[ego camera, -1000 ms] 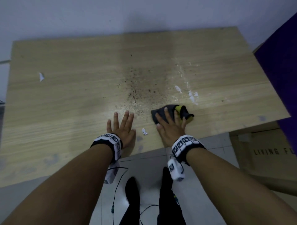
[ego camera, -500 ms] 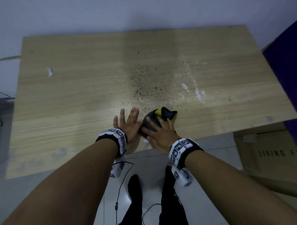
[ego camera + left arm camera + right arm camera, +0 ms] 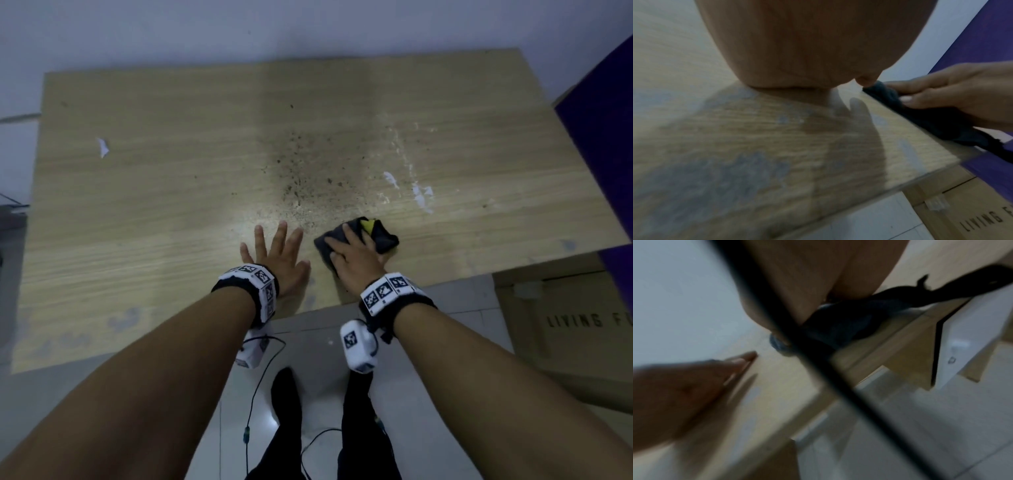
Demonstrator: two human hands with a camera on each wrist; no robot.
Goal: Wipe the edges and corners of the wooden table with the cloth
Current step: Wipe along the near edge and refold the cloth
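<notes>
A light wooden table (image 3: 171,205) fills the head view, with dark specks and white smears near its middle. A crumpled dark cloth (image 3: 383,238) with a yellow patch lies near the front edge. My right hand (image 3: 356,260) presses flat on the cloth with straight fingers. In the left wrist view the cloth (image 3: 931,120) sits under the right hand (image 3: 953,95). My left hand (image 3: 277,257) rests flat on the table beside it, fingers spread. In the right wrist view the cloth (image 3: 840,327) bunches under the palm at the table edge.
A white paper scrap (image 3: 102,147) lies at the table's left. A cardboard box (image 3: 565,325) stands on the floor at the right, below a purple panel (image 3: 606,113). Cables (image 3: 253,394) hang by my legs over the tiled floor. A wall runs behind the table.
My right hand slid the cloth left to the left hand's thumb, then back right along the front edge. The left hand stayed flat in place.
</notes>
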